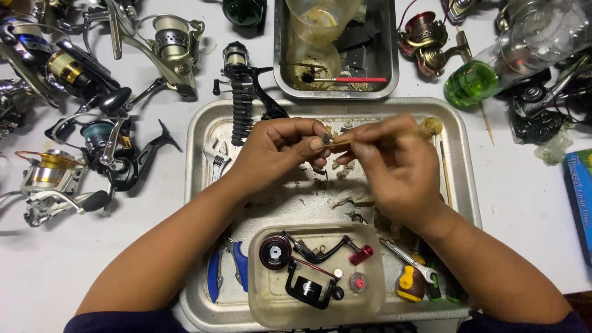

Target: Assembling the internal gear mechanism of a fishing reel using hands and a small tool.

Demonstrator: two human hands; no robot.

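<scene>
Left hand: the left hand (280,151) is curled nearly closed above the metal tray (203,123), thumb and forefinger pinching a small dark part (325,138) at their tips.
Right hand: the right hand (394,166) is blurred; its fingers are closed around a thin brush handle (370,132) that runs from the left fingertips out to the right, past the knuckles.
Small dark part: sits between the two hands, touching the left fingertips and just at the near end of the brush handle; what kind of part it is cannot be told.
Below the hands: a clear plastic tub (259,302) holding a black bail arm, a round spool piece and a red knob.
Left of the left hand: a small adjustable wrench (217,157) in the tray, and blue-handled pliers (214,274) near the left forearm.
Under the right wrist: a yellow-handled screwdriver (408,280).
Beyond the hands: a deeper steel pan (280,55) on the bench.
Far left of the hands: several fishing reels (172,43) on the white bench (530,203).
Far right of the hands: a green bottle (472,83).
</scene>
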